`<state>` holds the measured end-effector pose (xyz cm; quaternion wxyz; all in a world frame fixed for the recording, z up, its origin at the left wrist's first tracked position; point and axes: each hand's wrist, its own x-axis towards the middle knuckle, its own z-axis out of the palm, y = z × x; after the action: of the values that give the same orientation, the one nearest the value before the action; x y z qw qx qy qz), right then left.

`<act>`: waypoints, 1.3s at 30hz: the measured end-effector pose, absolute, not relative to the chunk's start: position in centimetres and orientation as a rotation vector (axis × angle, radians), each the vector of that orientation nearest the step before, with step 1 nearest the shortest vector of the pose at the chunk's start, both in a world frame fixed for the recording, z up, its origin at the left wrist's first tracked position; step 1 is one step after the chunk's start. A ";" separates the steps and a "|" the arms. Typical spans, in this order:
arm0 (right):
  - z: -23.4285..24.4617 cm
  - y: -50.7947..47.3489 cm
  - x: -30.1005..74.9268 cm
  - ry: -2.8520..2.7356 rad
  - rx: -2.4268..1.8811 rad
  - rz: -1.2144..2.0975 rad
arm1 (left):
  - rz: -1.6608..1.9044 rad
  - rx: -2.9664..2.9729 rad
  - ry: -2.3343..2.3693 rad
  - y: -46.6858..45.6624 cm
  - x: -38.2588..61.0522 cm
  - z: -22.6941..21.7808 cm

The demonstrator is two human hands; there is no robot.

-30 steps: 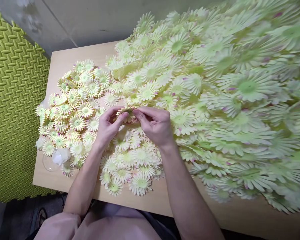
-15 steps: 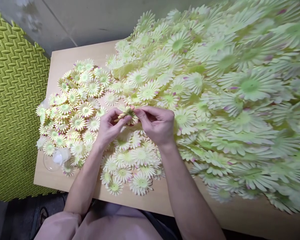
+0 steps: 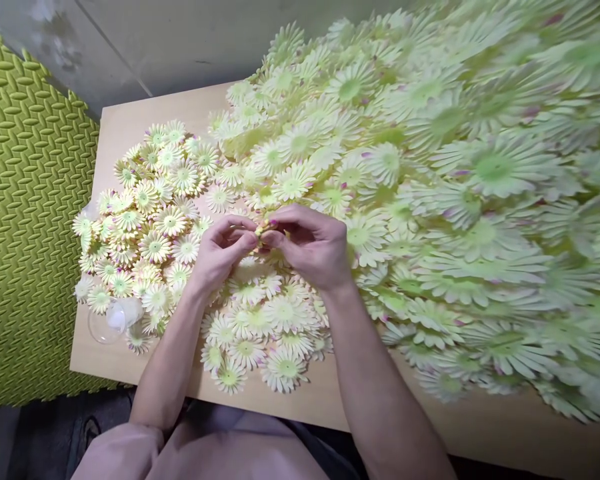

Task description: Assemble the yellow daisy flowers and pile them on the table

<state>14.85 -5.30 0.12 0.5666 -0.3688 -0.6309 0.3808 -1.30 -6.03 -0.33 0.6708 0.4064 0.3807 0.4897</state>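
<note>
Facing inward, left hand (image 3: 216, 259) and right hand (image 3: 320, 250), thumbs close together, each grip pinched narrow on a flower (image 3: 260, 231)

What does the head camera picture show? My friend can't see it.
A person's left hand and right hand pinch a small, mostly hidden flower above a wooden table. Pale daisy-like flowers lie around: a smaller heap at left, a huge spread at right. A bumpy yellow-green mat is at far left.
</note>
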 end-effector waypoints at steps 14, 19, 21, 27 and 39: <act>0.5 -5.5 14.8 -1.485 -0.934 0.913 | 1.089 0.873 0.846 -5.9 -1.4 -0.1; 0.5 -5.3 15.0 -1.374 -0.840 1.004 | 1.075 0.870 0.854 -5.8 -1.3 0.0; 0.7 -5.2 15.1 -1.375 -0.839 1.031 | 1.085 0.874 0.875 -5.8 -1.3 -0.1; 0.7 -5.3 15.1 -1.373 -0.853 1.063 | 1.162 0.887 0.920 -5.9 -1.5 -0.3; 1.3 -5.7 15.0 -1.429 -0.949 1.315 | 1.236 0.971 0.948 -6.0 -1.3 0.4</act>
<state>15.02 -5.68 1.29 0.4708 -0.3876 -0.5832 0.5367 -1.29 -5.97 0.36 0.6076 0.4203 0.4101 0.5348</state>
